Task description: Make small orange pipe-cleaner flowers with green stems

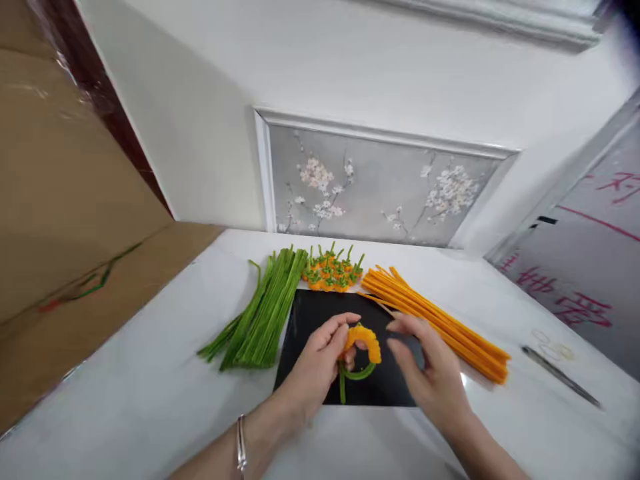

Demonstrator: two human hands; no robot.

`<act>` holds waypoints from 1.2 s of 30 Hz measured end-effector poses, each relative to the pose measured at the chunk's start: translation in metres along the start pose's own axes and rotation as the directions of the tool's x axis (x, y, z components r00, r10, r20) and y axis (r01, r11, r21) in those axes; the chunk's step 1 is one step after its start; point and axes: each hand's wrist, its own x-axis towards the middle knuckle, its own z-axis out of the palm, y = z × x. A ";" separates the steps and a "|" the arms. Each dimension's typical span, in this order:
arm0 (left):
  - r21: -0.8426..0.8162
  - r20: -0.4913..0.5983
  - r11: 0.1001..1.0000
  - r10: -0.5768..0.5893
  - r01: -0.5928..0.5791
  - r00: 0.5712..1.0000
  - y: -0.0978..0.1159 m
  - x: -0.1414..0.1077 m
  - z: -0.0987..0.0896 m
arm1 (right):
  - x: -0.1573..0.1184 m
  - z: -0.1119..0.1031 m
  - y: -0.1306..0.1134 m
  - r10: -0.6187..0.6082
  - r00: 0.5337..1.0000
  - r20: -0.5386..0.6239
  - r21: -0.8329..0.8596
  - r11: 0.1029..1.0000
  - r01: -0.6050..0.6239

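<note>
In the head view, my left hand (320,353) pinches a curved piece of orange pipe cleaner (367,339), bumpy and bent into an arch. A green pipe cleaner (361,375) loops below it, with one end hanging down. My right hand (430,367) is just right of the piece, thumb and forefinger apart, with nothing visible between them. Both hands are above a black mat (307,320). Behind the right fingertips, a thin strand (377,301) sticks out from a bundle of orange pipe cleaners (450,327).
Green pipe cleaners (265,313) lie in a bundle at the left. Several small orange pieces with green stems (333,270) cluster behind the mat. Tweezers (560,375) and pale rubber bands (553,345) lie at the right. A white wall panel (215,160) borders the table's back; cardboard (65,187) stands left.
</note>
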 end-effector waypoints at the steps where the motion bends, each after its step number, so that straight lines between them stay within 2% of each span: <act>1: 0.055 0.003 0.999 0.001 -0.001 1.000 0.000 -0.001 -0.001 | 0.006 -0.002 -0.001 0.098 0.995 0.033 0.055 0.994 -0.099; 2: 0.103 0.009 0.995 0.003 -0.004 1.000 -0.001 -0.002 -0.001 | 0.011 -0.004 -0.003 0.180 0.982 0.059 0.085 0.979 -0.185; 5: 0.217 0.046 0.976 0.011 -0.021 0.999 -0.002 -0.003 -0.001 | 0.022 -0.006 -0.006 0.354 0.898 0.262 0.183 0.895 -0.406; 7: 0.261 0.082 0.964 0.021 -0.041 0.996 -0.002 -0.002 -0.001 | 0.025 -0.004 -0.008 0.392 0.848 0.357 0.162 0.868 -0.469; 9: 0.290 0.112 0.955 0.035 -0.066 0.993 -0.001 -0.001 0.000 | 0.024 -0.001 -0.009 0.385 0.826 0.411 0.138 0.870 -0.474; 14: 0.349 0.116 0.934 0.039 -0.077 0.992 -0.001 -0.001 0.002 | 0.018 0.003 -0.009 0.327 0.856 0.400 -0.009 0.936 -0.353; 18: 0.361 0.113 0.930 0.033 -0.072 0.993 -0.002 -0.004 0.004 | 0.013 0.006 -0.007 0.198 0.899 0.391 -0.130 0.979 -0.159; 21: 0.284 0.097 0.959 -0.052 0.023 0.994 -0.003 -0.005 0.004 | 0.008 0.010 -0.005 0.078 0.917 0.391 -0.179 0.984 -0.008; 24: 0.144 0.053 0.978 -0.162 0.153 0.985 -0.002 -0.004 0.005 | 0.005 0.013 -0.003 0.001 0.933 0.359 -0.245 0.965 0.094; 29: 0.036 0.014 0.974 -0.225 0.225 0.974 0.002 -0.002 0.003 | 0.007 0.009 0.003 -0.081 0.969 0.234 -0.328 0.932 0.157; 36: 0.037 0.031 0.952 -0.305 0.304 0.952 0.006 0.000 0.000 | 0.011 -0.002 0.015 -0.048 0.986 0.157 -0.378 0.920 0.105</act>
